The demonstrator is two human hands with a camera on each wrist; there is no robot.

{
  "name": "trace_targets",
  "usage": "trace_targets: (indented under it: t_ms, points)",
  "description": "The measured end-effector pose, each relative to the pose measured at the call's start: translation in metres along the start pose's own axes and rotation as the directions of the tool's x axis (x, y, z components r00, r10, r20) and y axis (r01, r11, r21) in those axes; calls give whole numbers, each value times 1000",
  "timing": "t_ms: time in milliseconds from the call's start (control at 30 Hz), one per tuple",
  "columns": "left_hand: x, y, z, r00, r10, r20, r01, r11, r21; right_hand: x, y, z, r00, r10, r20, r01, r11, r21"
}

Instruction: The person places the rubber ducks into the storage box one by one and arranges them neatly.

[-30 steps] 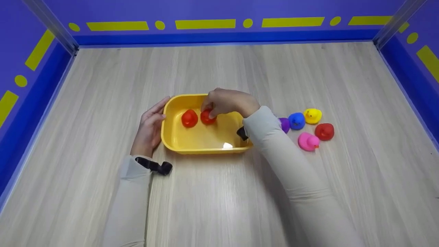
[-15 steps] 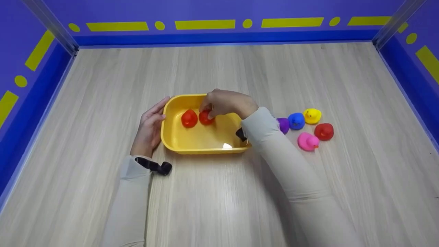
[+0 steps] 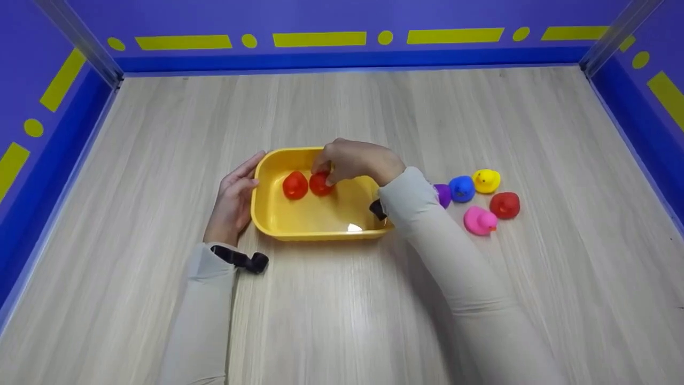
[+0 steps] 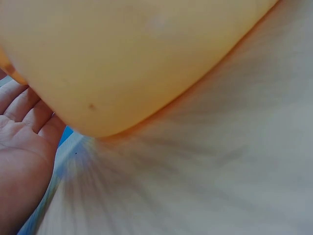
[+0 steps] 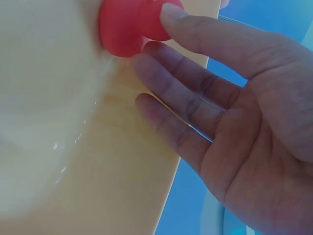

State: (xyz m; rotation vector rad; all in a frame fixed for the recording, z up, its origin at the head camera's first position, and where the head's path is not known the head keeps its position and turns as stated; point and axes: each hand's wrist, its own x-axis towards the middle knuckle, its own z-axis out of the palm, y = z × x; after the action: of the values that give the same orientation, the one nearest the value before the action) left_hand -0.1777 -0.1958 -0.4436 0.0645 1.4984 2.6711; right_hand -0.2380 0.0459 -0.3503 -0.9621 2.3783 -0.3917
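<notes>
In the head view my right hand [image 3: 355, 160] reaches over the far rim into a yellow plastic basin [image 3: 299, 236]. Its thumb and fingertips pinch a red rubber duck [image 3: 320, 184] on the basin floor. The right wrist view has the thumb tip on that duck's head [image 5: 156, 19] and fingertips by its body, the other fingers extended. A second red rubber duck [image 3: 295, 185] sits just left of it. My left hand [image 3: 235, 195] rests against the basin's left end, thumb at the rim. The left wrist view shows its fingers [image 4: 24, 103] lying fairly straight along the outer wall.
Right of the basin are a purple duck [image 3: 443, 195] partly hidden by the right sleeve, a blue duck [image 3: 461, 188], a yellow duck [image 3: 487, 181], a red duck [image 3: 505, 205] and a pink duck [image 3: 481, 221]. Blue walls [image 3: 342, 59] bound the wooden tabletop [image 3: 320, 310].
The pinched red duck has shifted slightly left, closer to the other red duck in the basin. My left hand and the basin have stayed put.
</notes>
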Motion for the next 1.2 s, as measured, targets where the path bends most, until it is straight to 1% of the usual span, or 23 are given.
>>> trace_targets:
  t_ms: [267, 500, 833, 1033, 1200]
  points:
    - [0, -1, -1, 1000, 8, 9, -8, 1000, -16, -7, 0, -5, 1000, 19, -19, -19, 1000, -11]
    - [-1, 0, -1, 1000, 11, 17, -11, 1000, -21, -21, -3, -13, 998, 35, -52, -37, 999, -32]
    - [0, 1, 0, 1000, -6, 11, 7, 1000, -25, -48, 2, -21, 989, -3, -151, -3, 999, -40]
    - [-1, 2, 1, 1000, -10, 1, 10, 1000, -16, -61, 9, -16, 986, -11, -164, 5, 999, -32]
    - [-1, 1, 1, 1000, -3, 4, 3, 1000, -11, -74, 12, -14, 980, -45, -196, 40, 999, -32]
